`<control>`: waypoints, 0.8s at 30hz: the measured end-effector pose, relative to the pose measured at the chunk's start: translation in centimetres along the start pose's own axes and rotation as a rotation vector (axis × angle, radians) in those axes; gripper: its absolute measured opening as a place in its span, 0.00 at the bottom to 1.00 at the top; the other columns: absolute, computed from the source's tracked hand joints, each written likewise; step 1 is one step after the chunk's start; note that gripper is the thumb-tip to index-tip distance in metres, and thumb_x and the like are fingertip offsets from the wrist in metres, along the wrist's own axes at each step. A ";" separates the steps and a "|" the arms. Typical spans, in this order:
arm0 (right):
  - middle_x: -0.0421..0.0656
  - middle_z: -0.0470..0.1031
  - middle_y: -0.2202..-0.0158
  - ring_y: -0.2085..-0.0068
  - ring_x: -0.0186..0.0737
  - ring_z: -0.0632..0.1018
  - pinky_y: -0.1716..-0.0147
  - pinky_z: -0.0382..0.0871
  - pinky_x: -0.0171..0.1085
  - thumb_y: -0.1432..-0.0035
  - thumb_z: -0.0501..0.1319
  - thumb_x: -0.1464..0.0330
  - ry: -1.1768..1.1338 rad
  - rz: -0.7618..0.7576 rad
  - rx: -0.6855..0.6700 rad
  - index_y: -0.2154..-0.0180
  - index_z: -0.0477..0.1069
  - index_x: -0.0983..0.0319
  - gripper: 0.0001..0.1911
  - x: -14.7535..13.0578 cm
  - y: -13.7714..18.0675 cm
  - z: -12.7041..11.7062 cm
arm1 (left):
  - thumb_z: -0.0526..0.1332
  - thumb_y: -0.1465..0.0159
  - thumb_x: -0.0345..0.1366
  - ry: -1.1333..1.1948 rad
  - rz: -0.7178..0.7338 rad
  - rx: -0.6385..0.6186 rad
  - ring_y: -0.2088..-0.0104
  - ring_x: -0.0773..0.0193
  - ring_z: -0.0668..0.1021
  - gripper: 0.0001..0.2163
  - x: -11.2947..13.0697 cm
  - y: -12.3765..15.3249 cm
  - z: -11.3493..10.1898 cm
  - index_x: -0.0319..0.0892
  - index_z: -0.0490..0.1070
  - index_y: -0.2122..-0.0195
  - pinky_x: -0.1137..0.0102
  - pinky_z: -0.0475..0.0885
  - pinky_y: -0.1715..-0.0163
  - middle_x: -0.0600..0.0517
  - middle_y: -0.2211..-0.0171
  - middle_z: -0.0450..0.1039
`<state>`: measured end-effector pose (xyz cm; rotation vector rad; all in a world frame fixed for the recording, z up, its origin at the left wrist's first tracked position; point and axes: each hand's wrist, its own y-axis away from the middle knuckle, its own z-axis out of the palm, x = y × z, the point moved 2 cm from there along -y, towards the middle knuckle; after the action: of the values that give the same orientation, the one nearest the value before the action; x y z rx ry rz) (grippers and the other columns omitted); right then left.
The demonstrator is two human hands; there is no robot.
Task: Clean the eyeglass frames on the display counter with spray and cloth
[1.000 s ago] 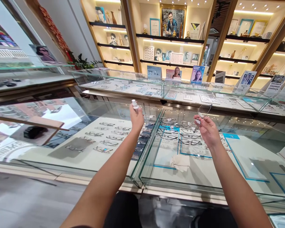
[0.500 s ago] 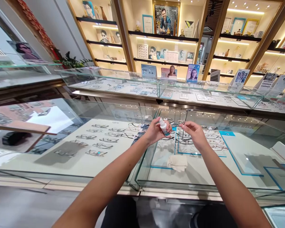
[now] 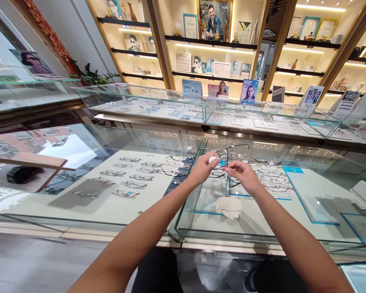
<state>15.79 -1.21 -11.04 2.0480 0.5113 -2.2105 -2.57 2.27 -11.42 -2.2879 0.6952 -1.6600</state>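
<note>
My left hand (image 3: 202, 169) is closed around a small white spray bottle (image 3: 213, 160). One white end of the bottle shows; the rest is hidden by my fingers. Close by on the right, my right hand (image 3: 243, 174) pinches a pair of thin dark-framed eyeglasses (image 3: 227, 154). The eyeglasses are held up just beside the bottle, with one temple arm stretching off to the right. Both hands hover over a glass display case. A folded cream cloth (image 3: 228, 207) lies on the glass top, nearer to me than the hands.
Rows of eyeglass frames (image 3: 133, 185) are laid out inside the glass case (image 3: 262, 228). Behind it stands another glass counter (image 3: 158, 110) with upright cards. A wooden-edged tray (image 3: 27, 160) with a dark object is at the left. Lit shelves line the back wall.
The bottle has turned in my left hand from upright to tipped, one end now facing me. My right hand has moved left and rotated the eyeglasses, bringing them nearer the bottle.
</note>
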 end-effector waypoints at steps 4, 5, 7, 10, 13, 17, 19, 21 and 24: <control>0.38 0.78 0.69 0.63 0.40 0.77 0.56 0.69 0.41 0.59 0.79 0.45 -0.028 0.022 -0.053 0.73 0.78 0.57 0.24 0.0 0.2 0.3 | 0.53 0.39 0.72 -0.043 0.056 -0.002 0.69 0.60 0.68 0.32 0.2 0.3 0.2 0.44 0.65 0.74 0.65 0.62 0.63 0.52 0.74 0.68; 0.38 0.77 0.70 0.64 0.39 0.77 0.56 0.69 0.41 0.59 0.79 0.45 -0.032 0.023 -0.066 0.73 0.78 0.57 0.24 0.0 0.2 0.4 | 0.53 0.39 0.71 -0.045 0.069 0.003 0.69 0.60 0.68 0.31 0.2 0.3 0.3 0.44 0.66 0.73 0.65 0.62 0.63 0.52 0.73 0.68; 0.38 0.77 0.70 0.63 0.39 0.77 0.56 0.68 0.41 0.58 0.78 0.46 -0.037 0.027 -0.086 0.73 0.78 0.57 0.24 -0.1 0.3 0.4 | 0.55 0.39 0.70 -0.046 0.084 0.023 0.68 0.60 0.69 0.31 0.2 0.2 0.3 0.43 0.66 0.72 0.65 0.63 0.63 0.51 0.72 0.70; 0.39 0.78 0.69 0.61 0.40 0.78 0.54 0.69 0.41 0.57 0.79 0.46 -0.045 0.038 -0.096 0.73 0.78 0.57 0.23 -0.2 0.3 0.4 | 0.55 0.38 0.70 -0.036 0.086 0.030 0.69 0.61 0.69 0.31 0.1 0.2 0.4 0.43 0.65 0.73 0.65 0.62 0.65 0.52 0.73 0.69; 0.38 0.78 0.69 0.60 0.41 0.79 0.53 0.69 0.42 0.58 0.79 0.46 -0.054 0.046 -0.116 0.74 0.78 0.57 0.23 -0.2 0.3 0.3 | 0.52 0.37 0.70 -0.026 0.109 0.002 0.70 0.61 0.68 0.31 0.1 0.1 0.4 0.44 0.64 0.74 0.65 0.62 0.66 0.52 0.74 0.67; 0.39 0.81 0.69 0.59 0.41 0.80 0.52 0.69 0.41 0.58 0.79 0.48 -0.085 0.053 -0.096 0.73 0.78 0.57 0.22 0.1 0.0 -0.2 | 0.52 0.36 0.68 -0.069 0.101 0.000 0.69 0.60 0.69 0.30 0.2 0.2 0.2 0.44 0.64 0.74 0.65 0.63 0.64 0.51 0.73 0.69; 0.40 0.82 0.67 0.61 0.40 0.78 0.55 0.69 0.41 0.58 0.79 0.48 -0.115 0.048 -0.039 0.72 0.79 0.56 0.22 0.2 -0.2 -0.6 | 0.54 0.36 0.67 -0.122 0.099 -0.032 0.69 0.60 0.69 0.28 0.3 0.3 0.2 0.44 0.65 0.74 0.64 0.63 0.64 0.51 0.73 0.70; 0.39 0.83 0.66 0.62 0.39 0.77 0.57 0.68 0.39 0.59 0.80 0.48 -0.167 0.048 0.028 0.72 0.78 0.56 0.22 0.3 -0.4 -1.0 | 0.55 0.37 0.65 -0.175 0.111 -0.093 0.68 0.59 0.70 0.27 0.4 0.5 0.4 0.44 0.67 0.73 0.64 0.63 0.63 0.51 0.73 0.71; 0.39 0.83 0.66 0.63 0.38 0.76 0.60 0.67 0.39 0.61 0.81 0.49 -0.255 0.061 0.057 0.73 0.77 0.56 0.23 0.4 -0.6 -1.1 | 0.55 0.36 0.62 -0.244 0.149 -0.185 0.68 0.58 0.70 0.24 0.5 0.7 0.9 0.44 0.66 0.73 0.64 0.62 0.64 0.51 0.73 0.71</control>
<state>16.67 -0.28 -11.35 1.7424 0.3593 -2.4259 -1.74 1.30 -11.62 -2.4401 0.9676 -1.2707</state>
